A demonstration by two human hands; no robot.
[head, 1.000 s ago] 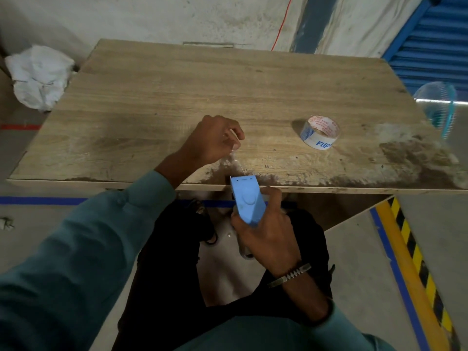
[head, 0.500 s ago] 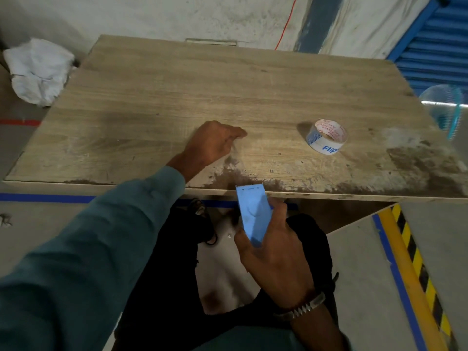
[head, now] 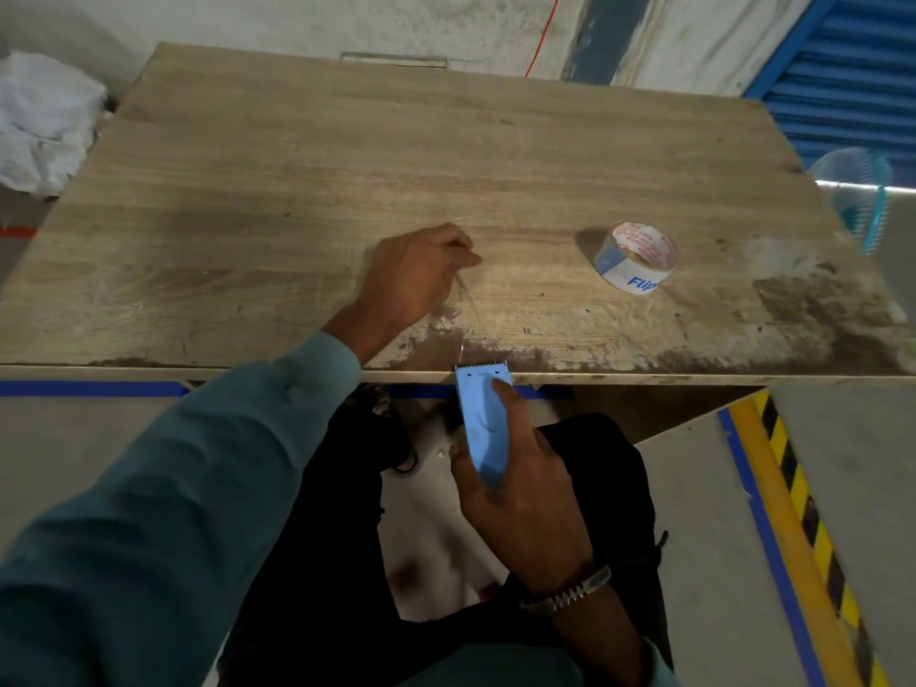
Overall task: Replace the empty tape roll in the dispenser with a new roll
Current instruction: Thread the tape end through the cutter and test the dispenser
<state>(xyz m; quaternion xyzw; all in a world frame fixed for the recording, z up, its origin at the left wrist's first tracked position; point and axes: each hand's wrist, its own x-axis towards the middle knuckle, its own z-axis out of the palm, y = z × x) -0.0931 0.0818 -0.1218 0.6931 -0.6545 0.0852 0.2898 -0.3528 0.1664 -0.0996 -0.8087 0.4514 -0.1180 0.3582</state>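
My right hand [head: 520, 498] grips a light-blue tape dispenser [head: 483, 423] just below the near edge of the wooden table [head: 347, 156]. Its toothed blade points up at the edge. My left hand [head: 414, 277] rests on the table with its fingers pinched on a strip of clear tape [head: 468, 309], which runs back to the dispenser's blade. A printed tape roll [head: 636, 262] lies flat on the table to the right, apart from both hands. The roll inside the dispenser is hidden by my hand.
A crumpled white cloth [head: 44, 121] lies on the floor at far left. A blue-rimmed clear container [head: 857, 190] stands off the table's right edge. Yellow-black hazard striping [head: 803, 513] and blue floor tape run at lower right. My dark-trousered legs are under the table.
My right hand raised the dispenser back up to the table edge after dropping it lower. My left hand stayed on the table and now pinches the tape strip taut.
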